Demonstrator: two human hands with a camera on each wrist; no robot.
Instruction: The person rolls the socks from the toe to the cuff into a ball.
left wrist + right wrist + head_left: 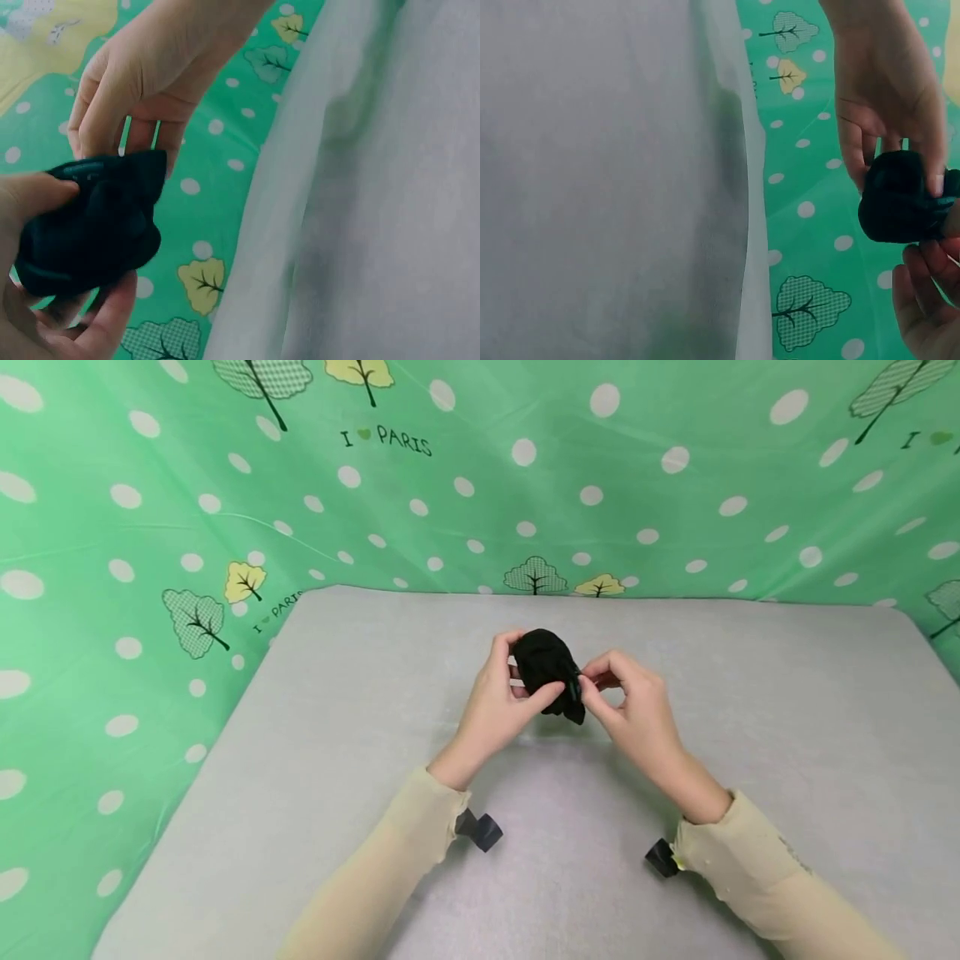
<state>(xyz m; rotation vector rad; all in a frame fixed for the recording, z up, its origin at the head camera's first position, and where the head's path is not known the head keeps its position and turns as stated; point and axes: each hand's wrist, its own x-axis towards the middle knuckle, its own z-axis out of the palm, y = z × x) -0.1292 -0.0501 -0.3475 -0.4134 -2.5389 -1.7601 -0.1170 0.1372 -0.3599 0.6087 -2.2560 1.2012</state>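
A soft black cloth bundle (542, 662), rounded with a loose tapered end, is held up over the table between both hands. My left hand (498, 697) grips it from the left, thumb across the near face and fingers behind. With thumb and forefinger my right hand (637, 714) pinches its right edge. A pale marking shows near the edge of the bundle (94, 225) in the left wrist view. From the right wrist side, the bundle (894, 199) looks gathered into folds, and part of my right hand (930, 300) is cut off by the frame.
A grey cloth-covered table (315, 710) lies beneath the hands. Behind and left of it hangs a green sheet (420, 535) with white dots and printed trees. Black wrist mounts (487, 832) stick out from the beige sleeves (382, 852).
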